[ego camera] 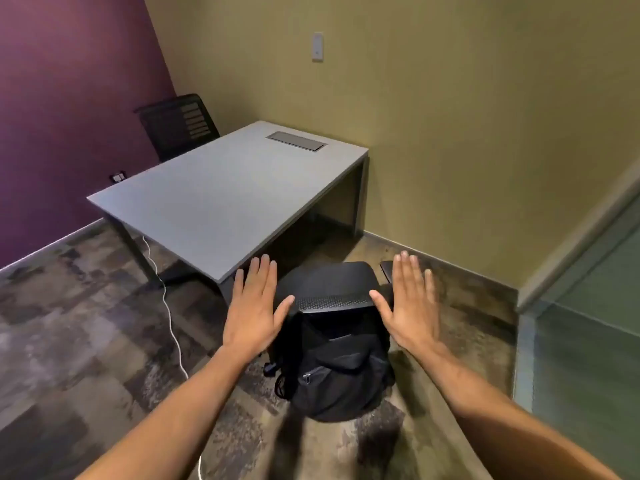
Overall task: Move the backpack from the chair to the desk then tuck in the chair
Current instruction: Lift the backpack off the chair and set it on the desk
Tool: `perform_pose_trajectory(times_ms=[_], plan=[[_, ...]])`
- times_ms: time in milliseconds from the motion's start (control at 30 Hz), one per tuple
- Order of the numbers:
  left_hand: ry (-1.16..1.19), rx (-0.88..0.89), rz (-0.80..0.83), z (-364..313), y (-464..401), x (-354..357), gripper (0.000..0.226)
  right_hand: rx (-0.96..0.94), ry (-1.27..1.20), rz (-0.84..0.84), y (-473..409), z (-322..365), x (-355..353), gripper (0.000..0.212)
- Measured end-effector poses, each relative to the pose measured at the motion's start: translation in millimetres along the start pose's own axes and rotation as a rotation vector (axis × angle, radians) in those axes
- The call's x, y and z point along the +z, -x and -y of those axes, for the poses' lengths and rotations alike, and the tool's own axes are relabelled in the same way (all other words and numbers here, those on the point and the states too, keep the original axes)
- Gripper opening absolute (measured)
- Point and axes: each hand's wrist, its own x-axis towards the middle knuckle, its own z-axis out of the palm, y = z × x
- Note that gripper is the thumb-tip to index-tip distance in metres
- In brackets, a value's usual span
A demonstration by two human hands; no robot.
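A black backpack (337,372) sits on a black office chair (329,289), whose mesh backrest top shows just beyond the bag. The chair stands pulled out from the near corner of the grey desk (221,199). My left hand (254,306) hovers flat and open to the left of the backrest, thumb close to its edge. My right hand (410,303) hovers open to the right of the backrest in the same pose. Neither hand grips anything. The seat is hidden under the backpack.
A second black chair (180,124) stands behind the desk by the purple wall. A white cable (169,313) runs across the carpet left of the chair. A grey cable hatch (296,141) is set in the desktop. A glass partition (585,341) is at right.
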Motion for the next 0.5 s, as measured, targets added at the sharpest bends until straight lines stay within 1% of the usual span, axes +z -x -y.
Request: perform_pose_trajectory(times_ms=[133,233,433,500], plan=[[-0.020,0.001,0.046,1,25,20,0.078,0.035,0.048,0.063,29,3,19,0.082],[0.010,0.007,0.078,2,42,37,0.078,0.057,0.040,0.095,50,4,35,0.081],[0.066,-0.034,0.128,1,77,72,0.079,0.129,-0.060,0.138,93,10,54,0.079],[0.107,-0.082,0.167,-1,88,84,0.080,0.160,-0.073,0.194,102,7,60,0.078]])
